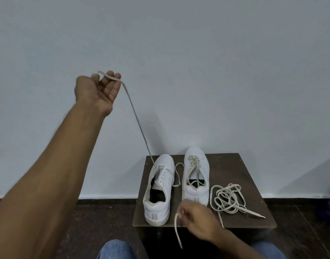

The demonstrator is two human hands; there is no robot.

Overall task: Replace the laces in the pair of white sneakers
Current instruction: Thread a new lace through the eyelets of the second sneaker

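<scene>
Above left sneaker, lace taut from left hand grip

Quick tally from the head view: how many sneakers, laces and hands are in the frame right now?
White sneakers: 2, the left sneaker and the right sneaker
Laces: 3, the lace being pulled, the lace in the right sneaker, the loose pile of lace
Hands: 2, the left hand, the right hand
Total: 7

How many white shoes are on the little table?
2. The left sneaker, nearly unlaced, stands at the left of the small table; the right sneaker, laced near its toe, stands beside it. None seem hidden.
</scene>
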